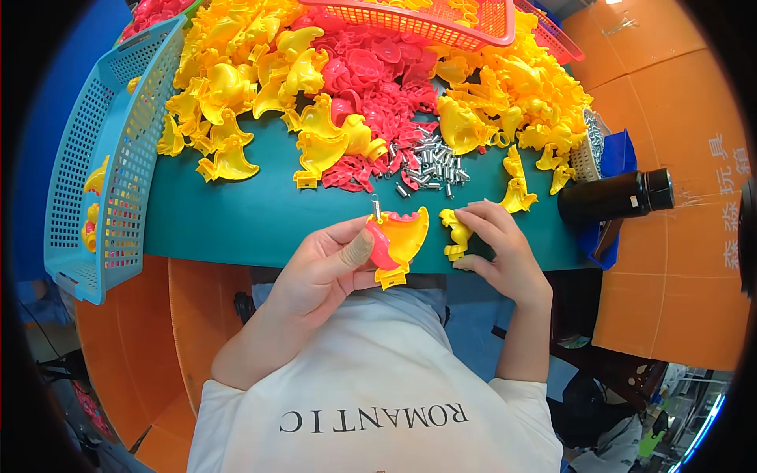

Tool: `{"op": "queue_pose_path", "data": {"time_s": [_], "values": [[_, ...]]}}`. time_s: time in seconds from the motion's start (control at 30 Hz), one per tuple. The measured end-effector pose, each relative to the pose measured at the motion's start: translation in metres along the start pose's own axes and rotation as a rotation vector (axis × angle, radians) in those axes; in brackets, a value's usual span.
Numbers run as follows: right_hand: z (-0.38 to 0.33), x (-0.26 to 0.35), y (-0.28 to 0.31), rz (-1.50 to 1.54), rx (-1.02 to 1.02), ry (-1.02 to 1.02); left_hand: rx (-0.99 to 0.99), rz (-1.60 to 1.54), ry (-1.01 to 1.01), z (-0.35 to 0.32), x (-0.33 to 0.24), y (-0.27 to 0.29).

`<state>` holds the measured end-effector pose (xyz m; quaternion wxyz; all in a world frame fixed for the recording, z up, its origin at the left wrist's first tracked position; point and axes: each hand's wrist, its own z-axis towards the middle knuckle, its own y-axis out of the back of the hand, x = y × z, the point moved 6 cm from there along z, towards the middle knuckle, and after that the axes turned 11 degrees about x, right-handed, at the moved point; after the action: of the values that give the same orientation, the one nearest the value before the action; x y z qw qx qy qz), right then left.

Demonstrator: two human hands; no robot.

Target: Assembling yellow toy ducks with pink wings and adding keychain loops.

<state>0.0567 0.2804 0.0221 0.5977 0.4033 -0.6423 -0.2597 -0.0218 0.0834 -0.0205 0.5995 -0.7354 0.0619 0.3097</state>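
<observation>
My left hand [327,264] grips a yellow plastic half-shell [410,239] with its hollow side showing. A pink plastic piece [384,248] sits inside that shell, and a small metal spring [376,208] stands up at its upper left corner. Just to the right, my right hand [498,246] pinches a smaller knobbly yellow plastic part [456,233] with a ring-like base. The two parts are apart. Beyond the hands lies a heap of loose metal springs [434,162] on the green table [236,225].
Piles of yellow shells [229,87] and pink pieces [371,71] cover the far table. A blue basket [118,158] stands at the left, a red basket [473,24] at the back. At the right lie a black bottle [615,195] and a small basket of metal parts [591,146].
</observation>
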Motion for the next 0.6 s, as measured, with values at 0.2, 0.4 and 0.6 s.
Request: {"op": "queue_pose_path", "data": {"time_s": [0.2, 0.4, 0.6], "values": [[-0.003, -0.002, 0.002, 0.393, -0.226, 0.14, -0.042, 0.089, -0.015, -0.001, -0.006, -0.011], [-0.002, 0.044, 0.01, 0.678, -0.436, 0.609, -0.049, 0.072, -0.062, -0.003, -0.01, -0.025], [0.003, 0.061, 0.009, 0.57, -0.45, 0.633, -0.064, 0.095, -0.112, -0.008, -0.011, -0.032]]}}
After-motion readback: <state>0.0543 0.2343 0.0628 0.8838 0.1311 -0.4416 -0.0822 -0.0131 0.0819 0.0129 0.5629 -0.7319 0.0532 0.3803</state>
